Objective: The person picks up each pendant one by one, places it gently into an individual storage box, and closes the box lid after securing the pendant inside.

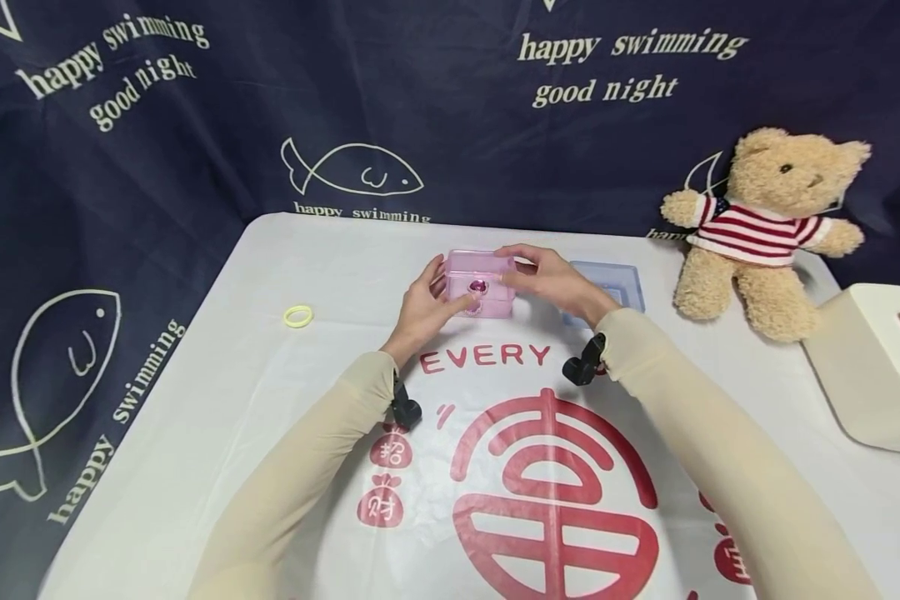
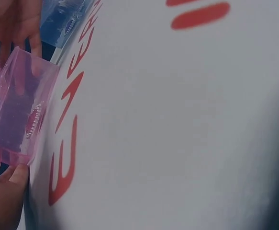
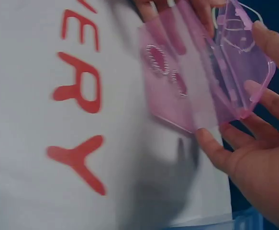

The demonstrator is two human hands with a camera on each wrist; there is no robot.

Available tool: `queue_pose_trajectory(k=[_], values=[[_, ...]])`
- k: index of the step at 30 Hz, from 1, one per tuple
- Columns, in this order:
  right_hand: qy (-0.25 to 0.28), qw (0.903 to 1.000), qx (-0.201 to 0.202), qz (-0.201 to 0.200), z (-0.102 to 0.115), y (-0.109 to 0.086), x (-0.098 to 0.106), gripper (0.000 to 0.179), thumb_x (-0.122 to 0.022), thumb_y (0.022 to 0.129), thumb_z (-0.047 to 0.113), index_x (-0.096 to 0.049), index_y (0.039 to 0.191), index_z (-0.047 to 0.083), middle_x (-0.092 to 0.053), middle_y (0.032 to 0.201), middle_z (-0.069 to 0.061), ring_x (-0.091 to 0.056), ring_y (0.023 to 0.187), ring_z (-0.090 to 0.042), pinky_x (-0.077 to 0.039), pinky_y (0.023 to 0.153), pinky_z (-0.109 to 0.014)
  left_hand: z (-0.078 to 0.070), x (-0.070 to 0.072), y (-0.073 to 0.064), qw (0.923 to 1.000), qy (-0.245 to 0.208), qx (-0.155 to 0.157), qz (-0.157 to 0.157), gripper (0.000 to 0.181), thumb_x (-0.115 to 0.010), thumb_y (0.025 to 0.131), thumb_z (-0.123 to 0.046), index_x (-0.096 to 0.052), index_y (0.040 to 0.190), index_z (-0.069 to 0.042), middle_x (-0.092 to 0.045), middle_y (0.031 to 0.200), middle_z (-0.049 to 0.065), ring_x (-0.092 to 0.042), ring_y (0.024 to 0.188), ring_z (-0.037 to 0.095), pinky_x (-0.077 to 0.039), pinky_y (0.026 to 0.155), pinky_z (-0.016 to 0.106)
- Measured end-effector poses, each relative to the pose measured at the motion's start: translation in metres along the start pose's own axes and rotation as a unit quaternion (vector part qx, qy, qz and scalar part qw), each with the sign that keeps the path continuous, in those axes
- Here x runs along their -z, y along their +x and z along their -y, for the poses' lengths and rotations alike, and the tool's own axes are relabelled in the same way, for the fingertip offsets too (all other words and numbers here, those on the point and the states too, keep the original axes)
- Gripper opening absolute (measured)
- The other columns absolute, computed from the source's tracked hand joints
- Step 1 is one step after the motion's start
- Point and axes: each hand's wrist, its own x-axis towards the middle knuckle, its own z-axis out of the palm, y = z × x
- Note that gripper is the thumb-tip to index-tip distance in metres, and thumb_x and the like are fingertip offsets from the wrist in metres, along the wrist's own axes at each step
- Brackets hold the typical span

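A translucent pink plastic box [image 1: 495, 307] stands near the far edge of the table, its hinged lid [image 1: 474, 261] raised at the back. A magenta gem ornament [image 1: 477, 286] decorates its front; the right wrist view shows the gem with a beaded rim and its reflection-like twin. My left hand [image 1: 422, 310] grips the box's left side, thumb at the front. On the opposite side my right hand [image 1: 555, 282] holds the box, thumb by the front wall [image 3: 172, 110] and fingers up at the lid. No contents show inside.
A translucent blue box [image 1: 628, 286] lies right of the pink one, partly behind the right forearm. Left of the hands is a yellow ring [image 1: 297, 316]. A teddy bear [image 1: 768, 233] sits at the back right, near a cream-coloured container [image 1: 847, 367]. A dark curtain [image 1: 450, 108] hangs behind the table.
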Motion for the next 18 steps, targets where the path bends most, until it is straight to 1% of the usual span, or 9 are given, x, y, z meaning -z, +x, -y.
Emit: queue_pose_trajectory(k=[2, 5, 7, 9, 11, 18], values=[[-0.010, 0.9999, 0.010, -0.007, -0.004, 0.001, -0.003, 0.054, -0.070, 0.088, 0.017, -0.051, 0.138, 0.008, -0.038, 0.153, -0.009, -0.039, 0.141, -0.028, -0.034, 0.116, -0.041, 0.000, 0.002, 0.000, 1.0000, -0.003, 0.002, -0.005, 0.082, -0.072, 0.087, -0.026, -0.027, 0.151, -0.006, -0.041, 0.152, 0.009, -0.044, 0.138, 0.022, -0.037, 0.113, 0.026], [-0.001, 0.9995, 0.029, -0.015, -0.009, 0.001, -0.008, 0.058, -0.072, 0.085, 0.008, -0.049, 0.138, 0.003, -0.026, 0.159, -0.009, -0.030, 0.145, -0.030, -0.030, 0.118, -0.040, 0.001, 0.002, 0.002, 0.9999, -0.009, -0.001, -0.011, 0.074, -0.066, 0.092, -0.027, -0.028, 0.151, -0.004, -0.042, 0.151, 0.011, -0.044, 0.138, 0.023, -0.036, 0.114, 0.026], [0.008, 0.9989, 0.040, -0.021, -0.012, 0.000, -0.011, 0.060, -0.072, 0.083, 0.001, -0.048, 0.138, 0.000, -0.025, 0.159, -0.011, -0.028, 0.146, -0.031, -0.028, 0.119, -0.040, 0.001, 0.001, 0.003, 0.9999, -0.006, -0.003, -0.011, 0.072, -0.064, 0.093, -0.026, -0.028, 0.150, -0.004, -0.042, 0.151, 0.011, -0.044, 0.138, 0.023, -0.036, 0.114, 0.026], [0.015, 0.9983, 0.050, -0.025, -0.014, 0.000, -0.013, 0.062, -0.073, 0.080, -0.002, -0.048, 0.137, -0.002, -0.024, 0.159, -0.013, -0.027, 0.146, -0.032, -0.027, 0.120, -0.039, 0.002, 0.000, 0.004, 0.9999, -0.005, -0.002, -0.010, 0.072, -0.066, 0.092, -0.023, -0.029, 0.150, -0.003, -0.042, 0.152, 0.011, -0.044, 0.138, 0.023, -0.037, 0.113, 0.026], [0.017, 0.9979, 0.056, -0.029, -0.015, 0.001, -0.015, 0.062, -0.074, 0.079, -0.004, -0.048, 0.136, -0.003, -0.024, 0.159, -0.014, -0.026, 0.147, -0.031, -0.026, 0.120, -0.039, 0.003, -0.001, 0.005, 1.0000, -0.003, -0.002, -0.009, 0.073, -0.067, 0.091, -0.021, -0.029, 0.150, -0.003, -0.041, 0.152, 0.011, -0.043, 0.138, 0.024, -0.038, 0.113, 0.026], [0.027, 0.9969, 0.054, -0.052, -0.018, 0.000, -0.019, 0.053, -0.068, 0.086, 0.001, -0.049, 0.136, -0.004, -0.026, 0.159, -0.012, -0.027, 0.146, -0.030, -0.025, 0.121, -0.037, 0.002, 0.000, 0.002, 1.0000, -0.004, 0.002, -0.007, 0.071, -0.069, 0.089, -0.016, -0.032, 0.149, -0.006, -0.040, 0.152, 0.011, -0.044, 0.138, 0.024, -0.039, 0.112, 0.026]])
